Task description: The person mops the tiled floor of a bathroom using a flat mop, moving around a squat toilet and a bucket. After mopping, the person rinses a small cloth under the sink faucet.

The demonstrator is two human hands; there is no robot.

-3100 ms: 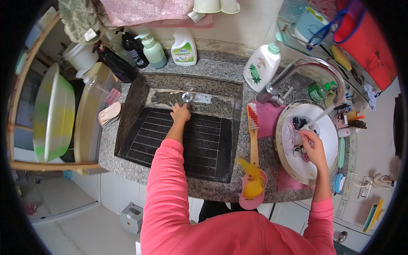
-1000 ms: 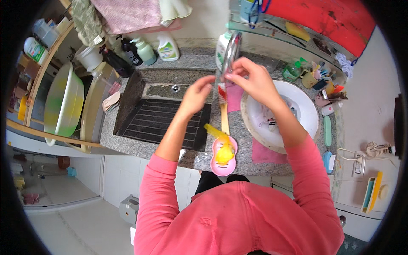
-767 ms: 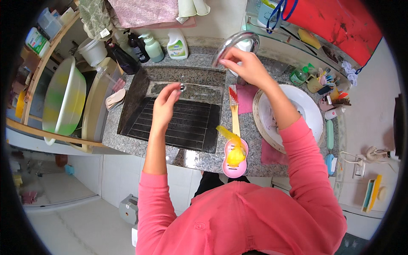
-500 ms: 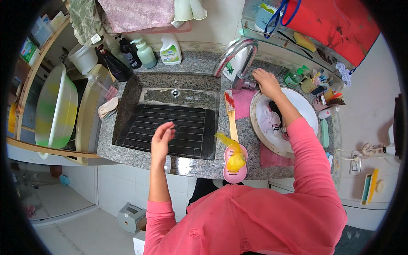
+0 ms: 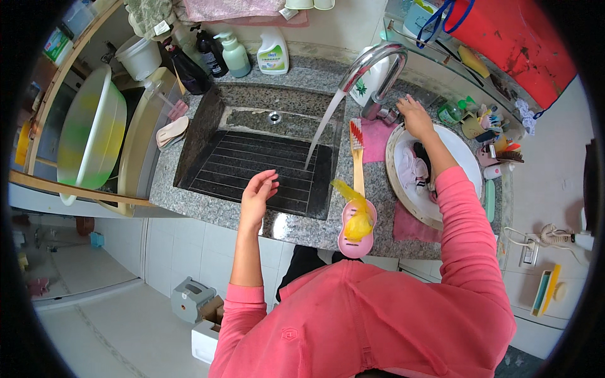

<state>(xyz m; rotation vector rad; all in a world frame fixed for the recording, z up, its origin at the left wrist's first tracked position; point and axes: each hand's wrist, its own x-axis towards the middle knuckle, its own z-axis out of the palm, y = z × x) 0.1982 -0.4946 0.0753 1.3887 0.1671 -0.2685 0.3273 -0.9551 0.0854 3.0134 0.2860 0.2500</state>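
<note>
Water runs in a stream from the chrome faucet (image 5: 378, 60) into the stone sink (image 5: 268, 126), onto its black ridged slab (image 5: 252, 167). My right hand (image 5: 416, 118) is just right of the faucet's lever (image 5: 389, 116), over the rim of a white enamel basin (image 5: 463, 151); its fingers are loosely stretched and nothing shows in them. Small dark and pale clothes (image 5: 413, 170) lie in that basin. Over the sink's front edge hovers my left hand (image 5: 257, 196), empty, fingers loosely bent and open.
Between sink and basin lie a wooden-handled brush (image 5: 358, 157) and a pink soap dish (image 5: 354, 247) holding a yellow bag-like bundle (image 5: 358, 225). Several bottles (image 5: 236, 55) line the back ledge. A large green-tinted basin (image 5: 94, 142) leans at left. A red bag (image 5: 517, 47) hangs upper right.
Water now flows from the faucet, where none ran before. My right hand has shifted slightly off the lever. The whole view has moved a little.
</note>
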